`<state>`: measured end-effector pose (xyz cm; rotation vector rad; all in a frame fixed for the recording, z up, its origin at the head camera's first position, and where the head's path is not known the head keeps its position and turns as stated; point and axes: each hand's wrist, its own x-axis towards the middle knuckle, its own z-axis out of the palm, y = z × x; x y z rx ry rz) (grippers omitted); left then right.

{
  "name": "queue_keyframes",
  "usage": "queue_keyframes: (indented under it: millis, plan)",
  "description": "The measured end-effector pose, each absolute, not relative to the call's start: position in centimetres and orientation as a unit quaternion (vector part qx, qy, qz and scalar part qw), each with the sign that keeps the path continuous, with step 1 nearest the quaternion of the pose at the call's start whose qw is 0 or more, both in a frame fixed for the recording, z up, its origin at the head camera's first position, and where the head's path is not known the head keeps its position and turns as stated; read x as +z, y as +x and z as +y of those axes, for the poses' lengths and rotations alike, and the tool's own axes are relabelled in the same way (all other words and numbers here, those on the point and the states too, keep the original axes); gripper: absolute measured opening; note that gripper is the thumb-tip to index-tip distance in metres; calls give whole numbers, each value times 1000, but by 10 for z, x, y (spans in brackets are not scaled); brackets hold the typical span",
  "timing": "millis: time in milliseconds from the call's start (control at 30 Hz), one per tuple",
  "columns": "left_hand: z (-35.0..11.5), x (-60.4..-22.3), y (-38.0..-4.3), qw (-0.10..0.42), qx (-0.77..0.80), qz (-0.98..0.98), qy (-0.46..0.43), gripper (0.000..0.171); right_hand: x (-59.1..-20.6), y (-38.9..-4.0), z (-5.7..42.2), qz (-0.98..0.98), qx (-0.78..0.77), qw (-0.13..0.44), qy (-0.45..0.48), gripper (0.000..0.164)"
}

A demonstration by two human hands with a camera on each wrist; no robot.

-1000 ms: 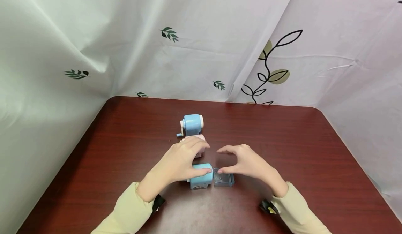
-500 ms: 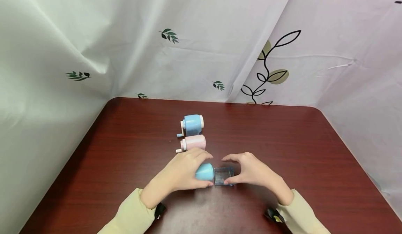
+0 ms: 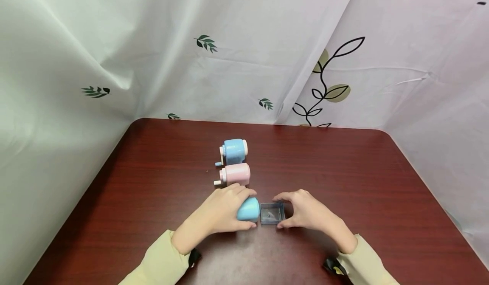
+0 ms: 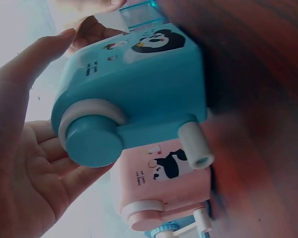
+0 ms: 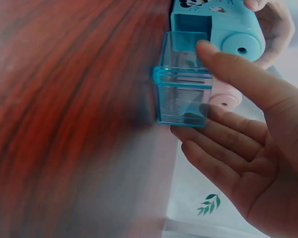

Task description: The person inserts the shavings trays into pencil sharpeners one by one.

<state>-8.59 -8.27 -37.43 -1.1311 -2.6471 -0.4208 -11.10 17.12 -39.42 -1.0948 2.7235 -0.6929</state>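
Observation:
A teal pencil sharpener (image 3: 248, 210) with panda pictures and a crank (image 4: 193, 144) stands on the table. My left hand (image 3: 225, 210) holds its body, thumb on the near side and fingers on the far side. Just right of the sharpener lies its clear blue shavings drawer (image 3: 270, 214), in line with the open slot (image 5: 192, 25) in the sharpener's body. My right hand (image 3: 307, 210) grips the drawer's outer end between thumb and fingers. Whether drawer and slot touch, I cannot tell.
Behind the teal sharpener stand a pink crank sharpener (image 3: 237, 173) and, farther back, a blue one (image 3: 234, 150), in a row. They rest on a dark red wooden table (image 3: 344, 162). A white patterned curtain (image 3: 172, 55) surrounds the table.
My left hand has come nearer and down around the teal sharpener, uncovering the pink one. My right hand has lowered and moved slightly right, closing on the drawer's outer end.

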Motion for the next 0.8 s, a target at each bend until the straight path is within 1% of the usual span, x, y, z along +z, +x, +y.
queue_keyframes:
  millis: [133, 233, 400, 600, 800]
  plan:
    - [-83, -378, -86, 101, -140, -909, -379, 61, -397, -111, 172, 902, -228, 53, -363, 48]
    - [-84, -381, -86, 94, -142, -911, -377, 60, -399, -110, 173, 903, -229, 47, -362, 49]
    - [-84, -387, -87, 94, -146, -910, -377, 58, -401, -108, 174, 905, -228, 40, -356, 53]
    - [-84, -394, -89, 91, -156, -909, -377, 55, -404, -108, 174, 902, -239, 31, -358, 48]
    - [-84, -397, -90, 105, -167, -903, -383, 54, -406, -108, 173, 900, -242, 29, -362, 44]
